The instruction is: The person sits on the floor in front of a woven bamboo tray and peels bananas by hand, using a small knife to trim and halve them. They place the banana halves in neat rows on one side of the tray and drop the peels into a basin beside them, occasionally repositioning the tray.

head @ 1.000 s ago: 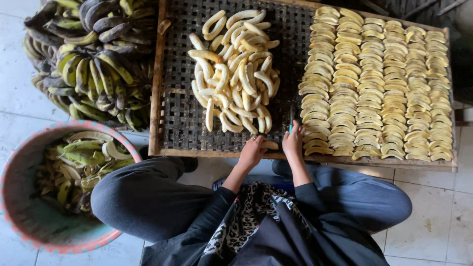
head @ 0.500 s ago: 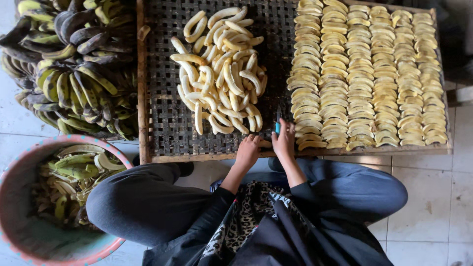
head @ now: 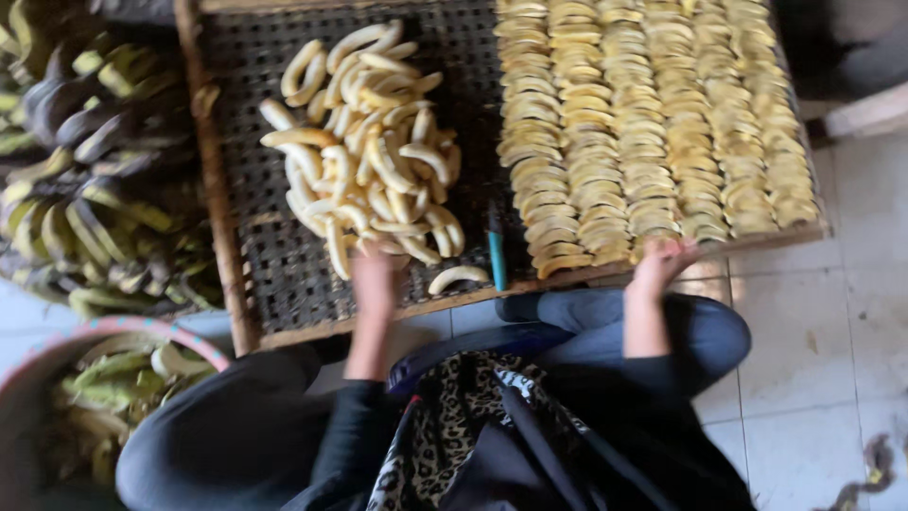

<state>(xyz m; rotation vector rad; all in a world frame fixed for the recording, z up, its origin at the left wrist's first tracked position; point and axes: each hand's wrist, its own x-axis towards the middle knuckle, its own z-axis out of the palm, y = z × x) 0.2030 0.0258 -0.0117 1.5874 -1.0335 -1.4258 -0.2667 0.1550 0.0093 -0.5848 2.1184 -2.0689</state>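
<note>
While you sit at the mesh drying rack (head: 255, 237), your left hand (head: 375, 272) reaches into the near edge of the pile of peeled bananas (head: 369, 156); blur hides whether it grips one. Your right hand (head: 662, 260) rests fingers spread at the near end of the rows of flattened banana slices (head: 653, 114). One loose peeled banana (head: 458, 276) and a teal-handled knife (head: 496, 254) lie between your hands.

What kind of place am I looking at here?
Probably a small fruit-drying workspace on a tiled floor: a woven drying rack holds peeled bananas and rows of flattened slices, with unpeeled bananas heaped beside it.
</note>
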